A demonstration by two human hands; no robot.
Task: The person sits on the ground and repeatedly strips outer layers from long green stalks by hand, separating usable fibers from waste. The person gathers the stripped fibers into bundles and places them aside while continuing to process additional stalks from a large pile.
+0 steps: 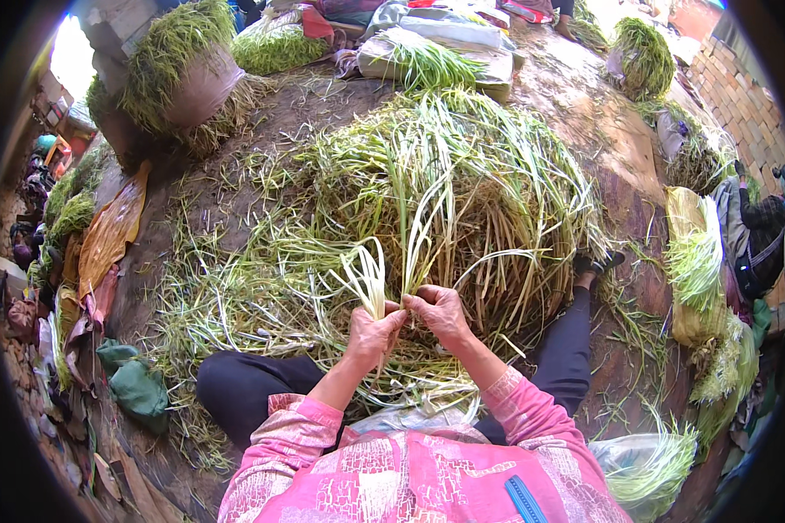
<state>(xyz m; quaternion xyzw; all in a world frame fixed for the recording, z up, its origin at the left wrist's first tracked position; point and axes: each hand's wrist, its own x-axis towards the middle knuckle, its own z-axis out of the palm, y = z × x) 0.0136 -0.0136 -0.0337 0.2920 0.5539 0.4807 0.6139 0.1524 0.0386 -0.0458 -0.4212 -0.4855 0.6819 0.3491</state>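
Observation:
My left hand (374, 330) is closed around a small bunch of pale, whitish leafy stalks (367, 278), their tops fanning upward. Just to its right, my right hand (439, 315) pinches a few longer green-and-white stalks (411, 255) near their lower ends. The two hands almost touch, and the stalk ends between them are partly hidden by fingers. Right in front of me rises a large heap of long-leaved green plants (432, 150), with brownish stems (504, 261) showing on the near side.
Loose trimmings (248, 301) cover the ground at left. A wrapped plant bundle (196, 85) stands at the upper left. Pale stalks lie on a bag (425, 62) at the back, on a yellow sack (693, 255) and a plastic bag (641, 464) at right. Another person (762, 229) sits far right.

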